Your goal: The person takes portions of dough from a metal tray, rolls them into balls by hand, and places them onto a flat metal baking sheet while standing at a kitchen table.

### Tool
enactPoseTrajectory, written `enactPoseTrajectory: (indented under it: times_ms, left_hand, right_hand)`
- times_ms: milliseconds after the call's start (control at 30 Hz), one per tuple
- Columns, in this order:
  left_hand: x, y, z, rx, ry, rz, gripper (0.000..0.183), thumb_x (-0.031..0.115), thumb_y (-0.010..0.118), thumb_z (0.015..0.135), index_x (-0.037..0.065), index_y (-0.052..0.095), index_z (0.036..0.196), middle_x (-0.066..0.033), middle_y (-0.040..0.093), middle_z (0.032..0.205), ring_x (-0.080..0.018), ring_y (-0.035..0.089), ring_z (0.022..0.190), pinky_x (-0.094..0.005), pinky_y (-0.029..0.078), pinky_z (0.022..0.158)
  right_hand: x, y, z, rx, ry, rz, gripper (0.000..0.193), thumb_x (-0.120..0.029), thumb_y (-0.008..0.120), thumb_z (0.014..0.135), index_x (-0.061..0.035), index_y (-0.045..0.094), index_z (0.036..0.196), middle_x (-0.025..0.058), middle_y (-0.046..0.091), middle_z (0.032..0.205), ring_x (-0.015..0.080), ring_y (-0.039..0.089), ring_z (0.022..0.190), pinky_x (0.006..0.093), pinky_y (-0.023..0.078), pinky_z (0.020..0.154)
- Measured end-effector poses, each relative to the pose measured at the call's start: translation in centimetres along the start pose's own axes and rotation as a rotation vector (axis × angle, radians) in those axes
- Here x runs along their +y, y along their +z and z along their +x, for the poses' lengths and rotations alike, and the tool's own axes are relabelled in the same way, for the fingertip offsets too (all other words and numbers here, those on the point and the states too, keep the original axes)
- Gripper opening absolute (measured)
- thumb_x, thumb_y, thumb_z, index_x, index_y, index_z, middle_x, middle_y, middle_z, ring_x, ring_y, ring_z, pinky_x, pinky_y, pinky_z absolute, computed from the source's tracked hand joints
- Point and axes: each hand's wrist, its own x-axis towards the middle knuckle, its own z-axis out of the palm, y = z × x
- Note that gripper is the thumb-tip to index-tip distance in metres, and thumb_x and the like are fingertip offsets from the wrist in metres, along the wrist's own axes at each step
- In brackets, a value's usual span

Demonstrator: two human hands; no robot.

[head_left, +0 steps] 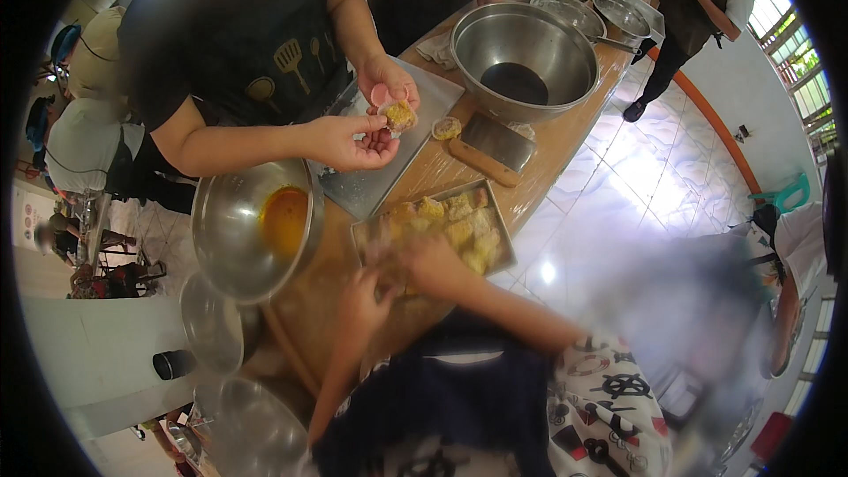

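My left hand (360, 302) is at the near left side of a shallow rectangular tray (510, 243). Its fingers are bent and blurred. My right hand (433, 267) reaches over the tray's near part, and its fingertips are smeared by motion. Whether either hand grips a piece cannot be made out. Inside the tray sit several pale dumplings with yellow crumbly tops (461, 231), set in rows. Part of the tray's left side is hidden by my hands and the blur.
Across the table a co-worker's hands (358, 140) hold a filled dumpling (399, 115) over a metal sheet (349, 190). A cleaver (496, 146) lies near one loose dumpling (446, 128). Large steel bowls stand left (212, 221) and far right (583, 62). Another person (698, 0) stands beyond.
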Motion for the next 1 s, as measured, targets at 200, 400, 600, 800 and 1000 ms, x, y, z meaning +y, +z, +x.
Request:
enactPoseTrajectory:
  times_ms: [200, 400, 600, 800, 1000]
  left_hand:
    - [-0.02, 0.15, -0.07, 0.024, 0.019, 0.009, 0.040, 0.021, 0.072, 0.072, 0.003, 0.062, 0.106, -0.0157, 0.059, 0.109, -0.0339, 0.057, 0.100, -0.0383, 0.047, 0.086]
    - [0.33, -0.08, -0.12, 0.001, 0.006, 0.016, 0.040, 0.021, 0.072, 0.072, 0.003, 0.062, 0.106, -0.0155, 0.059, 0.110, -0.0337, 0.058, 0.100, -0.0384, 0.047, 0.086]
    - [-0.15, 0.38, -0.34, 0.032, 0.017, 0.029, 0.040, 0.022, 0.072, 0.072, 0.003, 0.062, 0.106, -0.0160, 0.058, 0.111, -0.0341, 0.058, 0.100, -0.0390, 0.047, 0.085]
    - [-0.27, 0.38, -0.35, 0.032, 0.028, 0.029, 0.041, 0.023, 0.072, 0.073, 0.003, 0.062, 0.106, -0.0162, 0.058, 0.111, -0.0347, 0.057, 0.100, -0.0396, 0.047, 0.085]
    - [-0.18, 0.26, -0.45, 0.042, 0.037, 0.013, 0.038, 0.023, 0.071, 0.074, 0.003, 0.061, 0.105, -0.0184, 0.059, 0.110, -0.0373, 0.056, 0.099, -0.0415, 0.046, 0.084]
  right_hand:
    - [-0.14, -0.35, 0.00, -0.022, 0.019, 0.009, 0.017, -0.018, 0.061, 0.074, -0.0094, 0.067, 0.087, 0.0099, 0.059, 0.092, 0.0276, 0.058, 0.092, 0.0433, 0.043, 0.076]
    - [-0.15, -0.19, -0.25, 0.007, 0.015, 0.017, 0.016, -0.019, 0.060, 0.074, -0.0090, 0.067, 0.085, 0.0105, 0.059, 0.090, 0.0281, 0.058, 0.092, 0.0438, 0.043, 0.077]
    - [-0.35, -0.48, -0.45, -0.050, 0.038, 0.030, 0.016, -0.017, 0.060, 0.074, -0.0086, 0.065, 0.087, 0.0114, 0.059, 0.092, 0.0282, 0.058, 0.093, 0.0434, 0.042, 0.078]
    - [-0.30, -0.20, -0.62, -0.029, 0.021, 0.002, 0.016, -0.016, 0.059, 0.074, -0.0086, 0.065, 0.087, 0.0112, 0.059, 0.092, 0.0281, 0.057, 0.094, 0.0434, 0.042, 0.078]
    - [-0.50, -0.40, -0.65, -0.035, 0.031, 0.013, 0.015, -0.017, 0.060, 0.074, -0.0090, 0.066, 0.086, 0.0105, 0.059, 0.091, 0.0277, 0.057, 0.094, 0.0430, 0.042, 0.077]
